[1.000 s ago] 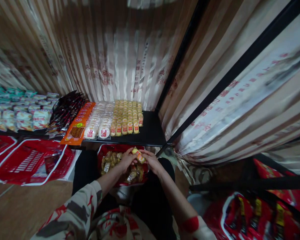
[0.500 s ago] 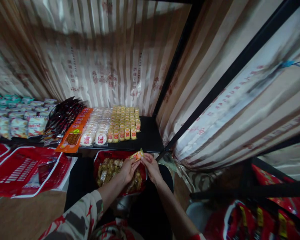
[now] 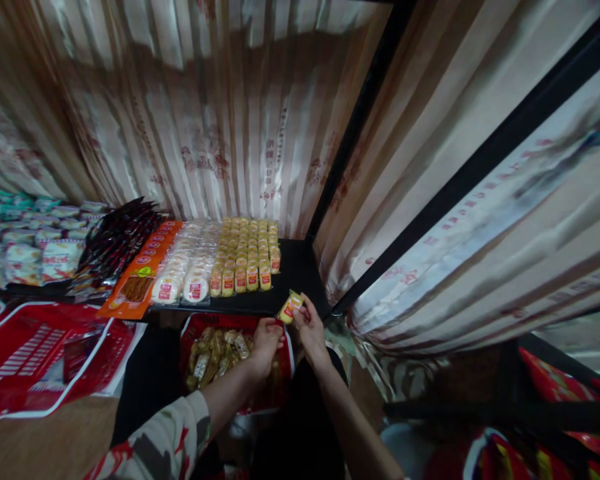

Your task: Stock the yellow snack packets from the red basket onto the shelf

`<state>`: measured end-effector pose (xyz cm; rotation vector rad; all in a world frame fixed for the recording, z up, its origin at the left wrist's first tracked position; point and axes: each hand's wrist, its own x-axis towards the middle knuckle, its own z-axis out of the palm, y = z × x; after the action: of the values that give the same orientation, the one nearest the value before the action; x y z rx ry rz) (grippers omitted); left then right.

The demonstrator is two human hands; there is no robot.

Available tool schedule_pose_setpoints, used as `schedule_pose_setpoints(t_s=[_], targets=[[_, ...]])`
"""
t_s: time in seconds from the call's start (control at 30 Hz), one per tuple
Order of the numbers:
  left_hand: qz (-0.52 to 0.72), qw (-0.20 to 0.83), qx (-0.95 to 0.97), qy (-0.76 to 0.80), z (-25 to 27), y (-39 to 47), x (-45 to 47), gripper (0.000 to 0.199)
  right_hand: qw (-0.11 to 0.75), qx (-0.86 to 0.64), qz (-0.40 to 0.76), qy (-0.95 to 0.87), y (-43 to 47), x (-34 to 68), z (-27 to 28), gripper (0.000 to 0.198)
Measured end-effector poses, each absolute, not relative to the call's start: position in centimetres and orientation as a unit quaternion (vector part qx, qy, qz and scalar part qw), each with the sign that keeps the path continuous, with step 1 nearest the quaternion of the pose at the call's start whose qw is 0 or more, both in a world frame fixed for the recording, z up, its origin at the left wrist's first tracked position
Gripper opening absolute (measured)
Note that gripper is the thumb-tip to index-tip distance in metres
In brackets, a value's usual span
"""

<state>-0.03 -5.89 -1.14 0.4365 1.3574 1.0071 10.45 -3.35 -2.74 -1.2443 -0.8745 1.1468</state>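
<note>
Between thumb and fingers, my right hand (image 3: 311,333) grips a small yellow wrapped snack cake (image 3: 291,307) with a red and white label. The packet is tilted, just in front of the black shelf's edge. My left hand (image 3: 266,345) hovers over a red basket (image 3: 290,367), fingers loosely curled and slightly apart, with nothing visible in them. Many gold-wrapped snack cakes (image 3: 215,357) lie loose in the basket, which sits between my legs. On the shelf (image 3: 300,280), rows of similar yellow snack cakes (image 3: 245,257) stand packed together.
Left of the yellow rows are round white packets (image 3: 195,285), an orange packet (image 3: 140,283), dark packets (image 3: 117,237) and white packets (image 3: 63,260). A red bag (image 3: 35,353) hangs at left. Black frame bars (image 3: 430,193) and striped curtains (image 3: 220,120) enclose the shelf.
My left hand has let go of the snack cake and dropped back slightly toward the basket. My right hand now holds the packet alone, a little farther right and turned more upright.
</note>
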Motion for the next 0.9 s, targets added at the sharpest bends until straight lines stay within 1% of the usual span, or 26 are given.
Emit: schedule_pose_setpoints(t_s=[0.1, 0.23, 0.33, 0.43, 0.67, 0.9], targets=[[0.426, 0.578, 0.291, 0.632, -1.9, -5.1, -0.1, 0.025, 0.573, -0.549, 0.453, -0.407, -0.9, 11.3, -2.9, 0.063], [0.416, 0.510, 0.429, 0.619, -1.8, -3.8, -0.2, 0.032, 0.519, -0.586, 0.375, -0.498, 2.4, 11.9, -3.0, 0.060], [0.417, 0.479, 0.476, 0.608, -0.8, -2.6, 0.1, 0.042, 0.489, -0.598, 0.318, -0.549, 4.6, 11.9, -3.1, 0.057], [0.423, 0.463, 0.483, 0.611, -0.2, -1.2, 0.8, 0.045, 0.479, -0.604, 0.288, -0.568, 6.6, 11.6, -3.2, 0.055], [0.431, 0.461, 0.471, 0.616, -1.7, 1.0, 1.5, 0.052, 0.479, -0.591, 0.284, -0.584, 9.7, 10.5, -4.4, 0.053], [0.424, 0.433, 0.490, 0.627, -2.7, 1.9, 0.8, 0.050, 0.501, -0.575, 0.318, -0.563, 10.8, 9.3, -5.4, 0.053]])
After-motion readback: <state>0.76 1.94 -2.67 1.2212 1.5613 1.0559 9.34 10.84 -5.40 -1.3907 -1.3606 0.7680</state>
